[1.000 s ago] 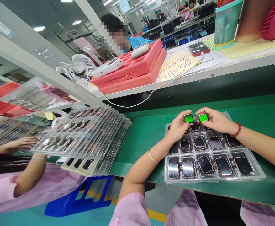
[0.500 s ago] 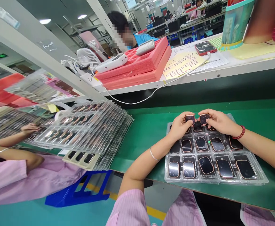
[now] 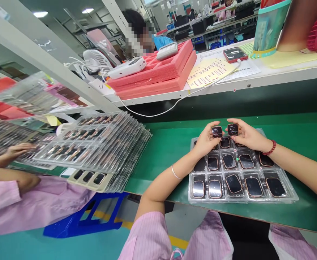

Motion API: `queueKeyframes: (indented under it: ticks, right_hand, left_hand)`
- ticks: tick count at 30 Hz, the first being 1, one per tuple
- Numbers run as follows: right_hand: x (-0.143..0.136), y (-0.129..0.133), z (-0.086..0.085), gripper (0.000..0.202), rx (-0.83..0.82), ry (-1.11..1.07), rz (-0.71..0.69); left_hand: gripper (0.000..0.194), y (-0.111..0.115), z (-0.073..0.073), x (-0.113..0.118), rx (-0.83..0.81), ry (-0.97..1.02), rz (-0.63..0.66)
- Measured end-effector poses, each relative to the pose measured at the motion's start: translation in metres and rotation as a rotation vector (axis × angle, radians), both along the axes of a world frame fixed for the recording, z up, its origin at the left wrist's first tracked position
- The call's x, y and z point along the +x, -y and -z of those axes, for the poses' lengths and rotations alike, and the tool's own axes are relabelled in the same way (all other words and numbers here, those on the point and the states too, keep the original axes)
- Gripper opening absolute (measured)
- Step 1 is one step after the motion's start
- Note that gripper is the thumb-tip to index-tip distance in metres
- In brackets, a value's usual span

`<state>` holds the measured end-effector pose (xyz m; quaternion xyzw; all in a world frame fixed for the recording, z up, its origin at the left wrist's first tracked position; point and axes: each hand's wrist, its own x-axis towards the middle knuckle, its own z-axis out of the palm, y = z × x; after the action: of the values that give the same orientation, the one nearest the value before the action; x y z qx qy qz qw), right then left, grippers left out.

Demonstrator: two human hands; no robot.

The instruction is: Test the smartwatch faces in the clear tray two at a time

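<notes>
Both arms over the green bench (image 3: 171,159), leans in above a clear tray (image 3: 290,189) of dark-faced watch bodies, with a tall stack of loaded trays (image 3: 128,155) well off to the left. Holds the left hand (image 3: 207,140) and right hand (image 3: 248,135) above the tray's far edge, each closed to a narrow pinch. Grips one watch body (image 3: 217,131) by its rim in the left, another watch body (image 3: 232,129) in the right. Carries each inward of its own hand, side by side, not touching, screens toward the eye. Shows near-square outlines; gives no clear long axis. Has a back-row watch (image 3: 225,142) just below the gap, seemingly nearer the left thumb.
</notes>
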<state>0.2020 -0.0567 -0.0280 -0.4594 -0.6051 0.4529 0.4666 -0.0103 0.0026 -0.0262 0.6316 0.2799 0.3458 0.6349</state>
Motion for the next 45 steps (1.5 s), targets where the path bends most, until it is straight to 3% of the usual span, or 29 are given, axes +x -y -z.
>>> queueKeyframes:
  ticks: [7, 11, 13, 16, 19, 22, 25, 29, 33, 45]
  right_hand:
    - [0.000, -0.004, 0.004, 0.073, -0.060, -0.072, 0.035]
    - [0.003, -0.003, -0.008, 0.051, -0.194, -0.264, 0.028]
    - [0.006, -0.002, -0.015, 0.051, -0.278, -0.385, -0.008]
    - [0.013, -0.003, -0.020, 0.062, -0.382, -0.493, -0.035]
    - [0.019, -0.006, -0.018, 0.063, -0.447, -0.550, -0.029]
    - [0.021, -0.007, -0.017, 0.054, -0.449, -0.566, -0.056]
    - [0.018, -0.005, -0.016, 0.033, -0.388, -0.529, -0.086]
    - [0.007, -0.001, -0.015, 0.052, -0.265, -0.402, -0.071]
    - [-0.002, 0.001, -0.012, 0.045, -0.135, -0.201, -0.029]
    - [-0.003, 0.003, -0.010, 0.037, -0.081, -0.069, -0.083]
  left_hand:
    - [0.083, -0.005, -0.002, 0.002, -0.190, 0.108, 0.017]
    - [0.059, -0.009, -0.010, 0.002, -0.390, 0.179, 0.045]
    - [0.052, -0.012, -0.013, 0.002, -0.519, 0.205, 0.063]
    - [0.063, -0.017, -0.016, 0.000, -0.670, 0.223, 0.094]
    - [0.069, -0.022, -0.015, -0.001, -0.706, 0.231, 0.111]
    - [0.063, -0.021, -0.012, -0.001, -0.638, 0.235, 0.097]
    - [0.052, -0.014, -0.009, 0.001, -0.457, 0.214, 0.052]
    - [0.066, -0.006, -0.002, 0.003, -0.211, 0.116, -0.007]
    - [0.057, -0.003, 0.002, 0.003, -0.040, 0.020, -0.016]
    - [0.051, -0.004, 0.004, 0.002, 0.053, -0.038, 0.019]
